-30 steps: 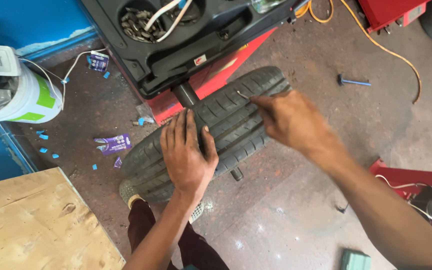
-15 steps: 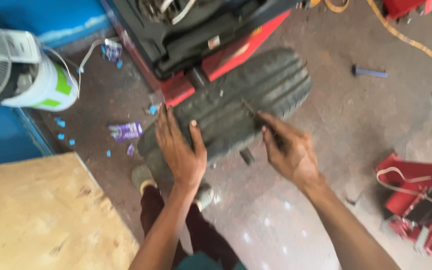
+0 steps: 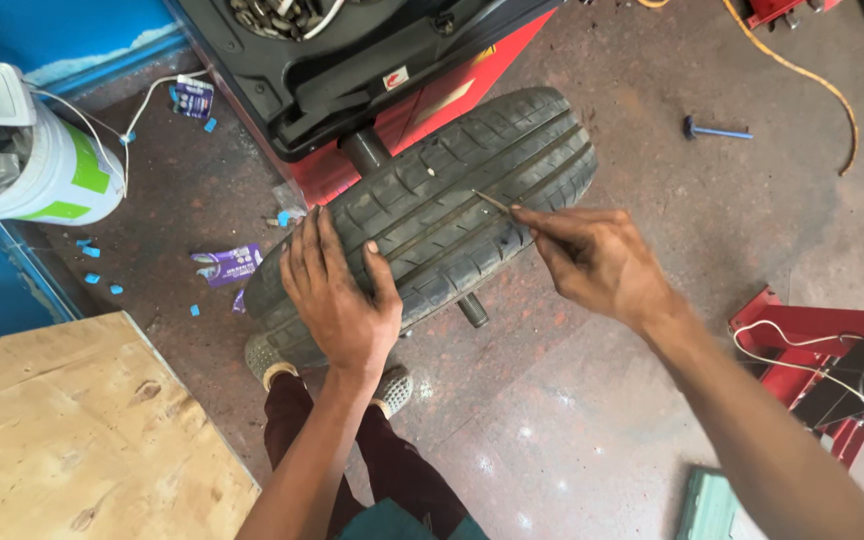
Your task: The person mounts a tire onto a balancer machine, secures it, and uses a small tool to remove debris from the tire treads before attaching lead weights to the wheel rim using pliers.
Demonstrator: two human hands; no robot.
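Observation:
A black car tyre (image 3: 452,190) stands mounted on a red and black wheel machine (image 3: 352,60), tread facing up. My left hand (image 3: 337,290) lies flat on the tread at its near left end, fingers spread. My right hand (image 3: 592,260) pinches a thin metal pick (image 3: 492,203) whose tip rests in a groove near the middle of the tread.
A white and green bucket (image 3: 52,180) with a small fan stands at the left against a blue wall. A plywood board (image 3: 72,440) lies at lower left. A blue-handled tool (image 3: 717,130) and an orange cable (image 3: 802,75) lie on the floor. Red equipment (image 3: 822,350) sits at right.
The view has shifted and steadied. My right hand has drawn back to the right of the tread, the pick's tip now in a groove. My left hand stays on the tyre.

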